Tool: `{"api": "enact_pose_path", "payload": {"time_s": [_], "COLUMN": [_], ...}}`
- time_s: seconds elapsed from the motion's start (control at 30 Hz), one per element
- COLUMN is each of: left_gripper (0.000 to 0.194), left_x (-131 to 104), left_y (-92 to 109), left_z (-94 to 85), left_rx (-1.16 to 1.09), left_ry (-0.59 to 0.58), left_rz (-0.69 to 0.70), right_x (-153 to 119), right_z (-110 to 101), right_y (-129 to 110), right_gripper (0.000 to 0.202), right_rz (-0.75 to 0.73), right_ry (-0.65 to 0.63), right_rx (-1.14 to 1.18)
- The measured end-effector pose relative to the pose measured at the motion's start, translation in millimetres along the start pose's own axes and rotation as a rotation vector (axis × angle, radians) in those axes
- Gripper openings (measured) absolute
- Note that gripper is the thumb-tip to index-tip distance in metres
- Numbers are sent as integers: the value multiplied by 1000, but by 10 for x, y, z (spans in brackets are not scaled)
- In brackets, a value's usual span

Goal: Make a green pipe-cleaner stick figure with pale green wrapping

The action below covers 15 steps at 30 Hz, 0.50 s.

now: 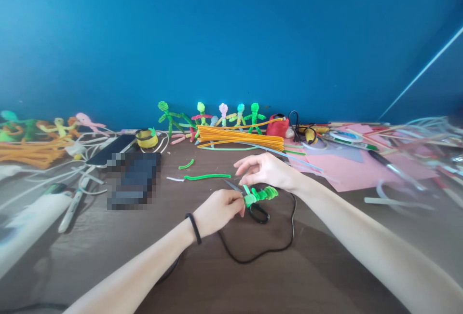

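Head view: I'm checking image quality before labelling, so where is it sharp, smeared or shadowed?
Head view: side edges look stretched and smeared, including the orange bundle at far left; the middle, with left hand, right hand and green fuzzy piece, is clearer; pixel blocks obscure a dark object; soft shadow lies below the right forearm.

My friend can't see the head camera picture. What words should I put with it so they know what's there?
A left hand pinches a fuzzy green piece above scissors on a dark table, the right hand close by. Behind, colourful fuzzy figures and an orange bundle sit before a blue wall.
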<state>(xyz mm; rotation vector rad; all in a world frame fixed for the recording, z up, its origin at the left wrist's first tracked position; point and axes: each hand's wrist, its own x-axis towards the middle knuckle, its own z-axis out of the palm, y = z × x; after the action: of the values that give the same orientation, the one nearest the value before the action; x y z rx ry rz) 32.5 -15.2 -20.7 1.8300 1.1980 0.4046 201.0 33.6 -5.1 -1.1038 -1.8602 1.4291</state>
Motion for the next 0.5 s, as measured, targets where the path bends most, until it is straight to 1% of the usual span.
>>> {"api": "enact_pose_path", "payload": {"time_s": [0.07, 0.17, 0.23, 0.3, 0.4, 0.5], "left_gripper": [23, 21, 20, 21, 23, 23], "left_x": [-4, -10, -12, -10, 1, 14], "left_y": [-10, -27, -30, -26, -24, -38], "left_z": [9, 29, 39, 40, 32, 19], "left_rx": [70, 137, 165, 180, 180, 157], "left_ry": [43, 91, 126, 166, 245, 323], "left_rz": [29, 50, 59, 63, 69, 70], "right_x": [-8, -46, -84, -127, -180, -201], "right_z": [-6, 11, 42, 87, 164, 222], "right_y": [-38, -94, -123, -153, -200, -222], "right_gripper": [11, 9, 9, 9, 11, 13], "right_rz": [1, -25, -117, -265, -471, -566], "right_ry": [19, 43, 70, 102, 188, 266], "right_rx": [-35, -137, -217, -330, -585, -811]}}
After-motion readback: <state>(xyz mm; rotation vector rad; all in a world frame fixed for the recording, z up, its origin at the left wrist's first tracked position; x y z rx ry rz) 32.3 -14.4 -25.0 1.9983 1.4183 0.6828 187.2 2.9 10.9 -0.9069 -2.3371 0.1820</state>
